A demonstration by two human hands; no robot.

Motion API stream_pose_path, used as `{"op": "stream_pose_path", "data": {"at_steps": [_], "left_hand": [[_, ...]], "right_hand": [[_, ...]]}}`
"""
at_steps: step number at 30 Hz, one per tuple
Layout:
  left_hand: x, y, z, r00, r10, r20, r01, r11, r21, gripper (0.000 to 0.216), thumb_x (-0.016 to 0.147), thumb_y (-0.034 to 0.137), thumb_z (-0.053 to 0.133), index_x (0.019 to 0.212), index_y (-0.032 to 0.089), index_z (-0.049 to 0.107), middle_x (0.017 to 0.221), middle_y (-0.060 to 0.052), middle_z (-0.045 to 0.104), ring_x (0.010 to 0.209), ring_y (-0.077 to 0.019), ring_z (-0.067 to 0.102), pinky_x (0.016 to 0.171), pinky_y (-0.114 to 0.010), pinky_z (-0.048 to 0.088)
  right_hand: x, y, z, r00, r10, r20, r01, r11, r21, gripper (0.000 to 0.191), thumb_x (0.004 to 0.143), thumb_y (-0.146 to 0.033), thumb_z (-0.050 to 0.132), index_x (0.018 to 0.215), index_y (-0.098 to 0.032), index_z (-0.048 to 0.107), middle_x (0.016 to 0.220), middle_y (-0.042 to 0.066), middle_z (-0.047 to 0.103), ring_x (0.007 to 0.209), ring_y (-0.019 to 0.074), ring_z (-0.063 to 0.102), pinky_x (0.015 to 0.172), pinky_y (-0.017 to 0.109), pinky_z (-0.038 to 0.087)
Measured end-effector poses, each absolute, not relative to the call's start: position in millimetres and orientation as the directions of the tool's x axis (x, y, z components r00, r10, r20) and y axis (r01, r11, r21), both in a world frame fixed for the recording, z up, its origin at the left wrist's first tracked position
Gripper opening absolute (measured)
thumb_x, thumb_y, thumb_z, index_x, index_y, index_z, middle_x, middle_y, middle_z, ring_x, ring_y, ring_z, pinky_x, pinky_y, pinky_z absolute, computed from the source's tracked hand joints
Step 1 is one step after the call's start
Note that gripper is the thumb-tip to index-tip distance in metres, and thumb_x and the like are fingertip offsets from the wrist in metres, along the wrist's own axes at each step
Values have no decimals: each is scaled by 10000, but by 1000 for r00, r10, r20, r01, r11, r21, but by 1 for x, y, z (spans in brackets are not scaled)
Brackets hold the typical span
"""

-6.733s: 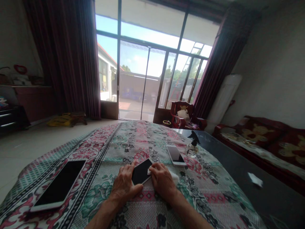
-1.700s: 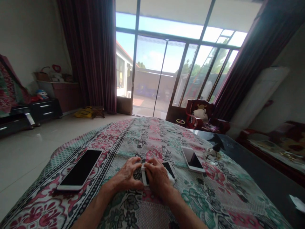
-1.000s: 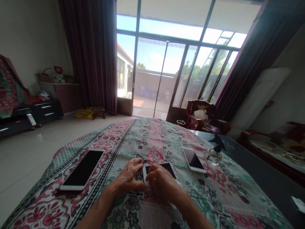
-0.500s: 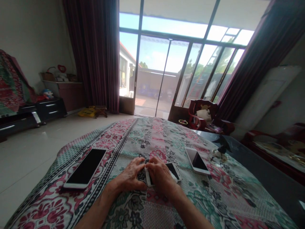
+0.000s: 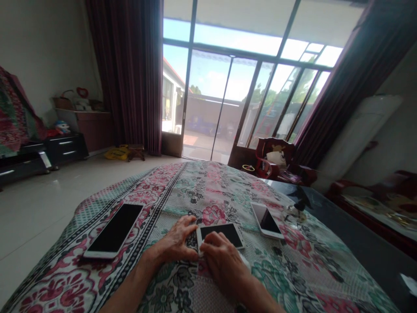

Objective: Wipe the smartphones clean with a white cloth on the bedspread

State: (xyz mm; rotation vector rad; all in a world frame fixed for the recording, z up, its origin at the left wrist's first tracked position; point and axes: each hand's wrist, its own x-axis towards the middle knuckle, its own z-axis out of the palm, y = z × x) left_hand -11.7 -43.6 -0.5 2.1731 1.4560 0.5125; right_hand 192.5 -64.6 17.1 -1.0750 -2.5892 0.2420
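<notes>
A small white-framed phone point(image 5: 221, 232) lies screen up on the flowered tablecloth point(image 5: 202, 191) just in front of me. My left hand point(image 5: 177, 241) lies flat on the cloth, fingers spread, fingertips against the phone's left edge. My right hand point(image 5: 221, 261) rests at the phone's near edge with its fingers curled over a white wipe point(image 5: 243, 261), of which only small bits show. Most of the dark screen is uncovered.
A large dark-screened phone point(image 5: 114, 229) lies on the cloth to the left, a white phone point(image 5: 266, 219) to the right. A small glass ornament point(image 5: 295, 212) stands beside the white phone. The black glass table point(image 5: 345, 243) extends right, with a white paper scrap point(image 5: 408, 280).
My right hand has slid back toward me off the small phone's screen, uncovering it. The left hand has stayed at the phone's left edge.
</notes>
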Motion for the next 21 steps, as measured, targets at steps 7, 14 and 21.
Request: {"op": "stream_pose_path", "data": {"at_steps": [7, 14, 21], "left_hand": [[-8, -39, -9, 338, 935, 108, 773, -342, 534, 886, 531, 381, 784, 1338, 193, 470, 1475, -138, 359, 1379, -326, 263, 1121, -466, 251], [-7, -37, -18, 341, 934, 107, 788, -346, 510, 872, 549, 476, 781, 1319, 177, 500, 1480, -158, 347, 1387, -345, 235, 1122, -487, 232], [-1, -35, -26, 297, 937, 181, 811, -348, 470, 796, 572, 501, 765, 1268, 187, 542, 1456, -140, 389, 1371, -337, 276, 1105, -466, 269]], "right_hand": [[193, -69, 7, -597, 751, 280, 696, 659, -283, 179, 892, -157, 459, 900, -226, 623, 993, 30, 569, 881, 172, 473, 799, 289, 382], [197, -69, 10, -469, 848, 247, 795, 527, -300, 178, 801, -106, 489, 847, -202, 631, 945, 38, 573, 882, 166, 507, 772, 261, 379], [238, -53, 27, -274, 951, 141, 928, 300, -221, 194, 754, -117, 475, 832, -186, 639, 909, 53, 595, 791, 149, 564, 684, 238, 367]]}}
